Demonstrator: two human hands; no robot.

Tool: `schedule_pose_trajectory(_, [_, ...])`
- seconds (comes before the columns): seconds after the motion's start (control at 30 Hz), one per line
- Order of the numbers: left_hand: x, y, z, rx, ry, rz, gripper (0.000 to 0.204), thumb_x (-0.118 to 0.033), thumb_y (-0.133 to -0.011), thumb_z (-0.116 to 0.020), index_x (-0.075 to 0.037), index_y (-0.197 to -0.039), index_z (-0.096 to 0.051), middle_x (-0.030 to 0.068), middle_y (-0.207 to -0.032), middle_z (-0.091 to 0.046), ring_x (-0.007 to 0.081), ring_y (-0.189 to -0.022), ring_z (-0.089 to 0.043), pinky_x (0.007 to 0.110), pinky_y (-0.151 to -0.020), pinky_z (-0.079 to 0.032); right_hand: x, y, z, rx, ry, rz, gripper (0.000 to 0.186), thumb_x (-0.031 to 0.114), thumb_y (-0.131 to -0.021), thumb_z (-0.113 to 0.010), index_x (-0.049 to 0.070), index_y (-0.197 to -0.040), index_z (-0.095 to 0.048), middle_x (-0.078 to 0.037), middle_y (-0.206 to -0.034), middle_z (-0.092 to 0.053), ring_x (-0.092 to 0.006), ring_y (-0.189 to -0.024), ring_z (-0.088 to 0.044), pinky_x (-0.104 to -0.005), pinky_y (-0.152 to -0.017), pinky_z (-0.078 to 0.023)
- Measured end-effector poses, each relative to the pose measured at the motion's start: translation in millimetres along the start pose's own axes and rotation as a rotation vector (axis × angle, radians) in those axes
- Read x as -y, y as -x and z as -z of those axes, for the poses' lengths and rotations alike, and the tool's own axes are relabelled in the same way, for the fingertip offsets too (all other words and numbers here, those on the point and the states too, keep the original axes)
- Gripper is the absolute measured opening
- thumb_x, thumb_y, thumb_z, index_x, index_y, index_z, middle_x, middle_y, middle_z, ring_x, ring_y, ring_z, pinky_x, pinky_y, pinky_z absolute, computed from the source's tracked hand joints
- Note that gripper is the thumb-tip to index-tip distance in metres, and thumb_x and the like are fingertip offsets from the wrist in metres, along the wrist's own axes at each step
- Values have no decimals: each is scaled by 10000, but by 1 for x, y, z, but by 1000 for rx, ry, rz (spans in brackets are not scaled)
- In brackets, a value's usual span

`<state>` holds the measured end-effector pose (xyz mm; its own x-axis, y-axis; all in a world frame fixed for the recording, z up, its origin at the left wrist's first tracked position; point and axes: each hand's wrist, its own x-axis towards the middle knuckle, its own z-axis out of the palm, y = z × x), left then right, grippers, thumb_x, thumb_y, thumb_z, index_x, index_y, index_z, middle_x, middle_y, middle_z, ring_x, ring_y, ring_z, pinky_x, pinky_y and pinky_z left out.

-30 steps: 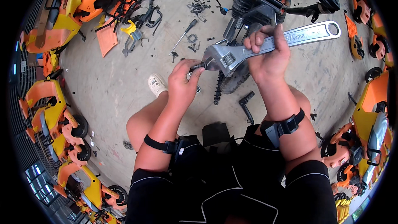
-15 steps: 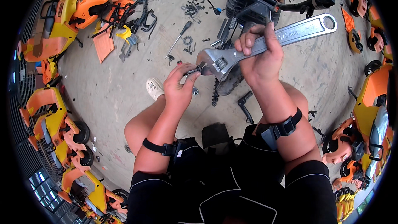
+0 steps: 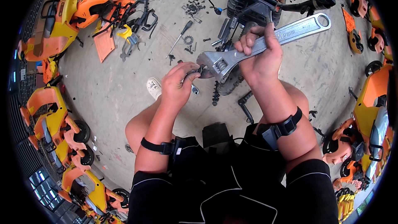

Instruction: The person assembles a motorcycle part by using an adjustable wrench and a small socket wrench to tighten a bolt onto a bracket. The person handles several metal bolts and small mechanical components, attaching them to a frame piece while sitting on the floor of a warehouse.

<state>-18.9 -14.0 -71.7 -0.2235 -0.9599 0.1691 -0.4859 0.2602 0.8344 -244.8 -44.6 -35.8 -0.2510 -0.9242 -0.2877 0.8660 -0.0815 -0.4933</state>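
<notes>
A large silver adjustable wrench [image 3: 296,32] lies across my right hand [image 3: 263,64], its handle pointing to the far right. The thumb and fingers of that hand are closed around it. The wrench's jaws face left. At their mouth, my left hand [image 3: 176,82] pinches a small dark metal part [image 3: 202,70]. Fingers hide most of that part, so its exact kind does not show, nor whether the jaws grip it. Beyond my right hand, a black wheeled assembly with a knobby tyre [image 3: 237,3] stands on the floor.
A screwdriver [image 3: 180,38], a toothed sprocket [image 3: 188,40] and a pile of small fasteners [image 3: 194,7] lie on the concrete. A shiny socket-like piece [image 3: 195,90] is below my left hand. A black crank-shaped bar [image 3: 245,107] lies between my legs. Yellow-orange scooters [image 3: 54,116] line both sides.
The wrench has shifted slightly left in my right hand. My left hand has turned a little, its fingers curling further over the small dark part at the jaws.
</notes>
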Motion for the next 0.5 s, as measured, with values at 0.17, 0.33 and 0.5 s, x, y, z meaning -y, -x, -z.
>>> schedule_pose_trajectory(0.17, [6, 0, 1, 66, -35, -139, 289, 34, -811, -730, -22, -1093, -705, 122, -1056, -739, 266, -986, -704, 341, -879, -544, 0, 1, 0, -23, -3, -25, 390, 411, -1018, -551, 32, -928, -544, -46, -622, -495, -170, -569, -442, -345, -645, -383])
schedule_pose_trajectory(0.33, [3, 2, -2, 48, 316, 170, 413, 23, -862, -701, -25, -1262, -608, 98, -1118, -732, 201, -1107, -659, 353, -981, -477, 1, 1, 0, -53, -27, -46, 372, 401, -1022, -544, 41, -924, -543, -50, -634, -494, -174, -570, -439, -346, -644, -384])
schedule_pose_trajectory(0.5, [19, 7, -5, 57, 505, 182, 363, -38, -924, -681, -20, -1274, -588, 119, -1283, -644, 230, -1192, -604, 362, -998, -464, 1, 0, 1, -106, -76, -55, 374, 403, -1031, -523, 46, -920, -542, -54, -646, -495, -186, -578, -437, -361, -656, -392])
